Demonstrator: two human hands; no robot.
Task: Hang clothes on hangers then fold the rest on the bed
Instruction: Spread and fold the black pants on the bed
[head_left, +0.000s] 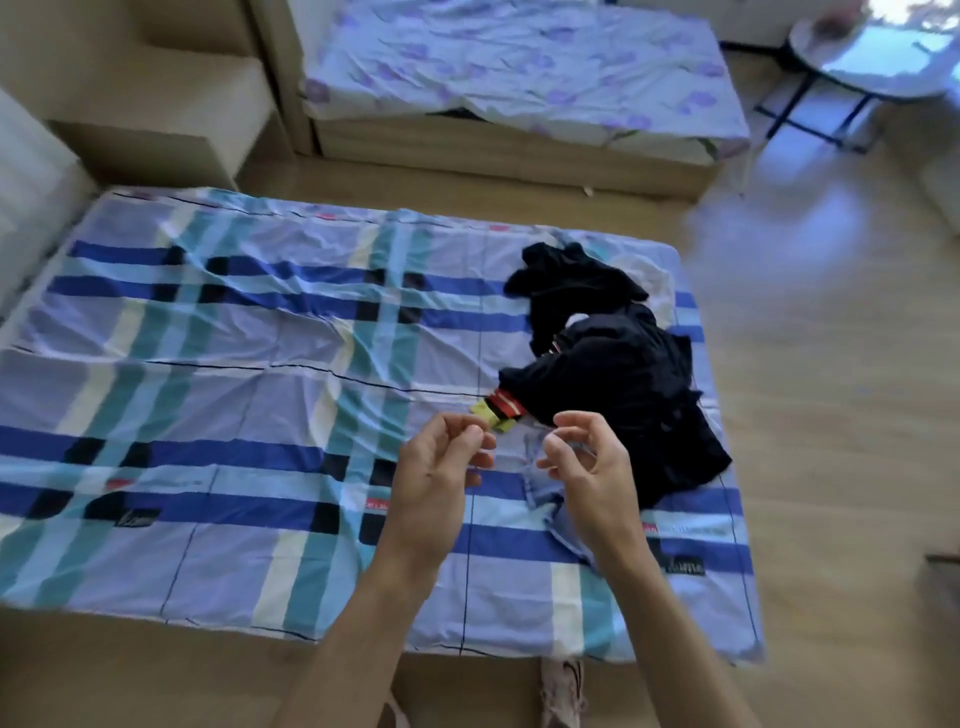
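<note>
- Bed (208, 395) with a plaid sheet fills the middle of the room; a person stands at its 6 o'clock edge, both bare forearms out over it.
- Left hand (436, 467): fingers curled in, thumb tip against forefinger, nothing visible in the pinch.
- Right hand (587, 462): fingers loosely curled, thumb pointing toward the left hand. Hands near each other, not touching.
- Blue cloth (543, 493), pale and crumpled, sits right under the right fingertips and trails toward 6 o'clock. Gripped or only close: cannot tell.
- Dark clothes (613, 374) heaped on the bed's 3 o'clock side, unfolded, running from 2 to 4 o'clock.
- Striped piece (501, 410), red and yellow, pokes out from the heap's 8 o'clock edge, just beyond the hands.
- White cloth (649, 275) shows at the heap's 1 o'clock side.
- Second bed (519, 67), floral sheet, at 12 o'clock across the floor.
- Round table (878, 73) at 1 o'clock.
- Shoe (563, 691) on the floor at 6 o'clock.
</note>
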